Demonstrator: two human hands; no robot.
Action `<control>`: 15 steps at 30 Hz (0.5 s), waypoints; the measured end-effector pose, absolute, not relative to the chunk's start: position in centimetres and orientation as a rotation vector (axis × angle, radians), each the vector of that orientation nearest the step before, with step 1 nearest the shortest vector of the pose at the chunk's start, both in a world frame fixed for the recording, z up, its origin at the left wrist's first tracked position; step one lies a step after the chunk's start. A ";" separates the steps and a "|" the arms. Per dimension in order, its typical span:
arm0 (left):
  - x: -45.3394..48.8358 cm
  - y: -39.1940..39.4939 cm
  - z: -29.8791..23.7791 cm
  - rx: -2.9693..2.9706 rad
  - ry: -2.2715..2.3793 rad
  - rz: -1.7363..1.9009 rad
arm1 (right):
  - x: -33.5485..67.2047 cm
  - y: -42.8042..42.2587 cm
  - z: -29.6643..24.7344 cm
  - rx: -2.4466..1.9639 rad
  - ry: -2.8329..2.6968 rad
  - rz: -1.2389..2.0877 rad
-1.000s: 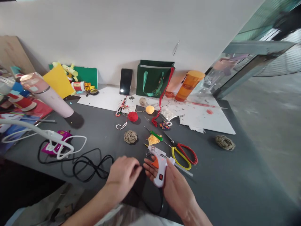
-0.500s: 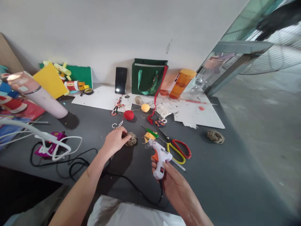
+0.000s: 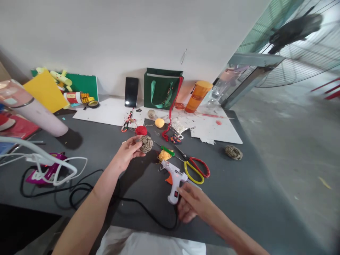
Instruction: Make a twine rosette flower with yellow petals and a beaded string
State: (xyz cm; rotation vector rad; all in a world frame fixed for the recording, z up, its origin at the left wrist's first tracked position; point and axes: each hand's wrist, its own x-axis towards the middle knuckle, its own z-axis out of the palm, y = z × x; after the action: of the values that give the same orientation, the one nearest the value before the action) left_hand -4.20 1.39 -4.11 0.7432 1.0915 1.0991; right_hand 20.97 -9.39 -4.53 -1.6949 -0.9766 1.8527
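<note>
A rolled grey-brown cord rosette (image 3: 146,144) is pinched in my left hand (image 3: 129,153), lifted above the dark table. My right hand (image 3: 190,202) is at the handle of a white glue gun (image 3: 175,180) with an orange trigger. The gun appears to lie on the table, and the right fingers are loosely curled beside it, not wrapped round the handle. Just beyond the gun are scissors (image 3: 196,168) with red and yellow handles, a green-handled awl (image 3: 168,151) and a yellow yarn bundle (image 3: 164,155). A second similar rosette (image 3: 233,152) rests at the right.
A black cable (image 3: 148,205) runs across the table from the gun. At the left stand a pink bottle (image 3: 39,109) and a purple power strip (image 3: 49,170). Along the wall are a phone (image 3: 131,92), a green bag (image 3: 162,88) and an orange bottle (image 3: 198,96).
My left hand has raised the rosette off the table. The right hand has loosened from the glue gun and shifted toward its rear. The view has shifted slightly.
</note>
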 end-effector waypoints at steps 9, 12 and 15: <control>-0.6 -0.3 -1.4 0.978 0.942 0.897 | 17.7 -3.2 -0.8 -1.205 -1.090 1.413; -0.1 -0.5 -1.9 0.969 0.870 0.919 | 16.1 -1.9 -1.8 -1.092 -1.024 1.524; -0.2 -0.6 -2.5 0.883 0.828 0.971 | 15.9 -1.8 -3.2 -1.013 -0.893 1.561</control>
State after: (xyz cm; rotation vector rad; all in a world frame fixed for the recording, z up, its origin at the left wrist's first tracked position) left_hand -0.22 -0.58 -2.48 0.8826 0.8276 0.9711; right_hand 15.92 -1.78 -3.17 -1.0126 -0.8931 1.5613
